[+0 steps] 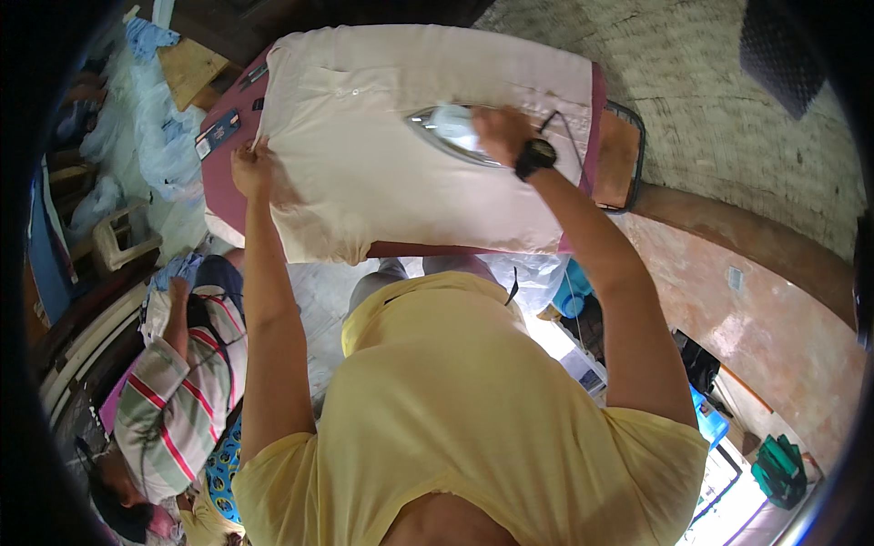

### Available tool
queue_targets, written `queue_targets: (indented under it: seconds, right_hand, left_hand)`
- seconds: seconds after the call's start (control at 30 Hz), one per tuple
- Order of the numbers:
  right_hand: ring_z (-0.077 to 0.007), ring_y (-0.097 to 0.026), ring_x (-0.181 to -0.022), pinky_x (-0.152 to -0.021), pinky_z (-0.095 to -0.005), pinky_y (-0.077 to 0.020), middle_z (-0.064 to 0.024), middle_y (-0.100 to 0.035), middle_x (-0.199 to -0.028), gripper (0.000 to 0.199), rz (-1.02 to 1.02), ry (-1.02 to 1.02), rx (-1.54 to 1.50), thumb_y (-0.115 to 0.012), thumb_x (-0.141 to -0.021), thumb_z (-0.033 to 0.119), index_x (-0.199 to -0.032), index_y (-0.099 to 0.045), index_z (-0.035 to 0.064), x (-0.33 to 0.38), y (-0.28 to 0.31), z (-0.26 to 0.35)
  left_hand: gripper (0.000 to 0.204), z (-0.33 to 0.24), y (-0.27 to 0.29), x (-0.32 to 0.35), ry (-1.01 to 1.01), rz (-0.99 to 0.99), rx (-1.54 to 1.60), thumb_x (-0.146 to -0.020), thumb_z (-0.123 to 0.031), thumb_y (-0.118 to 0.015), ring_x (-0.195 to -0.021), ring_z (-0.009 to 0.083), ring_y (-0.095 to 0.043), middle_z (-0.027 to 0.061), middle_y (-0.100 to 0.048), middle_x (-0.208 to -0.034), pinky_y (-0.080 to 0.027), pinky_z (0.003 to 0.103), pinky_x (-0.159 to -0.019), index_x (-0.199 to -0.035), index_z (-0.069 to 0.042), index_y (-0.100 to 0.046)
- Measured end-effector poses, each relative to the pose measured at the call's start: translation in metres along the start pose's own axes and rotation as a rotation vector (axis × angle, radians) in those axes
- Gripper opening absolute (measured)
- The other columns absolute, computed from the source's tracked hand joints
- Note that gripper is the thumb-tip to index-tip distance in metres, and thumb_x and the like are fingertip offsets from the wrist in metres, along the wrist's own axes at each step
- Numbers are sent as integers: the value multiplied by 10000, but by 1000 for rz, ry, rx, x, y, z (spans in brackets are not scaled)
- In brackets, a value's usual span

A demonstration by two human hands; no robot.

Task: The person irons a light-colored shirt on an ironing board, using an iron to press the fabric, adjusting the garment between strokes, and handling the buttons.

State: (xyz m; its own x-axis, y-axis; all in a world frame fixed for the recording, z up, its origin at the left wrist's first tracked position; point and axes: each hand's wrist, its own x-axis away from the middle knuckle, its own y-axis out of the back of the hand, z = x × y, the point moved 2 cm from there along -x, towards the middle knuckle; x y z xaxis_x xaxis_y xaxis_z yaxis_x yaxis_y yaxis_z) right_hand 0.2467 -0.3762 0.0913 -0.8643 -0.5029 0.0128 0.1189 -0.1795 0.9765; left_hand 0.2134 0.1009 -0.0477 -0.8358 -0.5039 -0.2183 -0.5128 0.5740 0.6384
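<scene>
A pale pink shirt [382,164] is seen spread flat across a maroon-covered ironing board [218,182]. An electric iron [451,132] is gripped by the right hand [501,132], closed around its handle, near the garment's middle. The shirt's left edge is pinched by the left hand [250,168], fingers closed on the cloth. A person in a striped shirt [177,400] is seated lower left.

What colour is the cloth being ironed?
The cloth is pale pink, almost cream. It shows best in the head view, spread under the iron.
</scene>
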Motion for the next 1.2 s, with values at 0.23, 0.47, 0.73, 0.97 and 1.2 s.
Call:
queue_targets:
  seconds: [0.23,0.47,0.73,0.97,1.2]
  right_hand:
    - [-378,-687,-814,-770,-522,-532,-211,-692,-835,470,151,-156,-186,-348,-984,358,-914,-710,65,-74,6,98]
    - [-378,-669,-754,-719,-513,-527,-162,-678,-782,196,179,-91,77,-505,-848,200,-818,-654,77,16,-1,-25]
    - [-388,-663,-794,-706,-499,-537,-176,-673,-801,177,352,-130,115,-561,-841,238,-781,-612,80,91,26,-69]
    - [-377,-691,-808,-717,-505,-550,-186,-704,-841,357,170,-18,-283,-458,-915,302,-826,-703,59,-15,-31,163]
    - [-340,-690,-748,-672,-493,-547,-160,-687,-782,196,223,15,-2,-528,-856,200,-818,-673,73,38,-18,111]
  left_hand:
    - [377,-12,-1,-1,-127,-20,-238,-853,-403,-705,-852,365,-618,156,-639,-943,-479,444,-740,-956,-41,-680]
    - [396,-22,-3,-2,-55,8,-256,-854,-409,-700,-890,372,-619,158,-659,-887,-481,445,-780,-938,-22,-682]
    - [414,7,-16,-2,-51,7,-254,-837,-413,-717,-879,375,-630,178,-670,-925,-499,456,-778,-943,-15,-689]
    - [528,53,1,-25,67,163,147,-786,-507,-769,-761,228,-610,127,-633,-853,-492,338,-705,-923,-10,-660]
    - [490,36,47,20,-2,469,-158,-815,-475,-755,-602,195,-550,69,-586,-642,-460,347,-621,-782,-4,-627]
